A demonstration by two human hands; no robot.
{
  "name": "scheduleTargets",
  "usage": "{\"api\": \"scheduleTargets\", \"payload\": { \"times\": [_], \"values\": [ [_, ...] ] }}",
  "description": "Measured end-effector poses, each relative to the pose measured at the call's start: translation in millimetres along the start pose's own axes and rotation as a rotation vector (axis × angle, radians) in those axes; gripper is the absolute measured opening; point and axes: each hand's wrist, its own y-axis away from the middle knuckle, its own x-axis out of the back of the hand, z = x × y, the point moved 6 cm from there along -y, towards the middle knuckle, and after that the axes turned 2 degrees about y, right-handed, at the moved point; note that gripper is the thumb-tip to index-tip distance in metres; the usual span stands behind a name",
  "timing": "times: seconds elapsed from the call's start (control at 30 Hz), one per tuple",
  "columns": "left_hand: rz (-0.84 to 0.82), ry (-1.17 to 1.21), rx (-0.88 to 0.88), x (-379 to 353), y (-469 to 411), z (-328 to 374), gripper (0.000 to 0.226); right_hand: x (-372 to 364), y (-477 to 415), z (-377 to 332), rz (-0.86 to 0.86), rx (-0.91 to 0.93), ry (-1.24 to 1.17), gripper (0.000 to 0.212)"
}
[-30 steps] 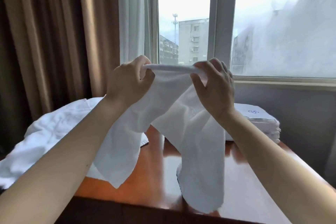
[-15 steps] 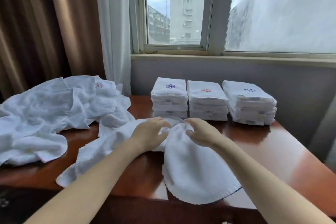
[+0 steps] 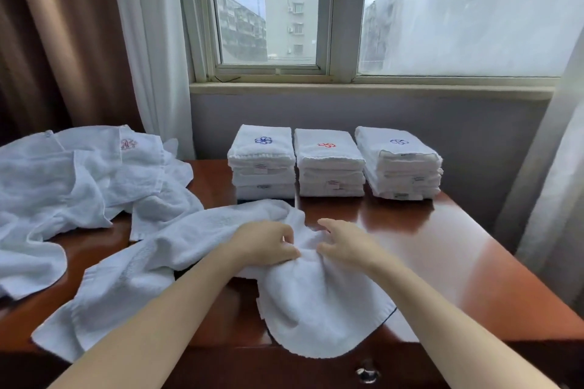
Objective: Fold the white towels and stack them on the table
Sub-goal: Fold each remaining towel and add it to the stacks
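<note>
Towel heap [image 3: 63, 186], white, rumpled and unfolded, sprawls over the left part of the red-brown wooden table [image 3: 442, 246], which fills the lower view; behind the table a window [image 3: 268, 9] looks out on grey buildings, with a brown curtain [image 3: 57, 41] hanging at its left.

Next in size is the single white towel [image 3: 316, 303] being worked at the near middle of the table; one end trails left towards the heap, the other spreads in a rounded lobe over the front edge, and the cloth bunches into a ridge between the two hands.

Three stacks of folded towels stand in a row along the back of the table below the sill; the left stack [image 3: 262, 164] carries a blue flower mark on top, the middle stack [image 3: 330, 164] a red one, the right stack [image 3: 399, 164] a blue one; the left and middle stacks stand just beside each other, and the right stack sits a little apart.

The left hand [image 3: 265, 243] lies knuckles up on the towel, its fingers curled and pinching the bunched ridge; the right hand [image 3: 344, 241] faces it from just beside, thumb and bent fingers gripping the same ridge, the forefinger reaching forward.

A small metal drawer knob [image 3: 367, 373] shows on the front of the table, below the towel.
</note>
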Motion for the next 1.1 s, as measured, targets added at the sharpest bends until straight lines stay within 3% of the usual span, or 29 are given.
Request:
{"api": "scheduleTargets", "payload": {
  "times": [0.13, 0.23, 0.3, 0.37, 0.43, 0.53, 0.63, 0.7, 0.8, 0.9, 1.1],
  "values": [
    [-0.006, -0.1, -0.014, 10, 1, 12, 0.024, 15, 11, 10, -0.109, -0.103, 0.114, 0.041],
    [-0.012, -0.089, -0.109, 14, -2, 27, 0.048, 16, 21, 15, -0.192, -0.116, 0.178, 0.039],
    [-0.106, -0.079, -0.14, 9, -6, 36, 0.057, 14, 26, 16, -0.225, -0.118, 0.17, 0.033],
    [-0.206, -0.06, -0.13, -1, -8, 41, 0.047, 18, 29, 15, -0.175, -0.115, 0.176, 0.02],
    [-0.181, -0.058, -0.131, -5, -12, 43, 0.024, 32, 30, 16, -0.014, -0.121, 0.187, 0.005],
    [0.064, 0.037, -0.097, 13, -12, 45, 0.009, 62, 35, 18, 0.266, -0.117, 0.033, 0.003],
    [0.421, 0.369, -0.09, 55, -6, 50, 0.012, 93, 43, 19, 0.501, -0.079, -0.502, 0.011],
    [0.573, 0.539, -0.133, 83, 1, 57, 0.008, 115, 49, 15, 0.659, -0.024, -0.629, 0.01],
    [0.824, 0.535, -0.206, 120, 18, 65, 0.001, 141, 56, -2, 0.83, 0.101, -0.589, 0.007],
    [1.023, 0.477, -0.251, 138, 37, 64, 0.013, 154, 67, -21, 0.927, 0.266, -0.55, 0.014],
    [1.258, 0.487, -0.369, 158, 68, 67, 0.019, 169, 93, -56, 1.179, 0.467, -0.068, 0.04]
  ]
}}
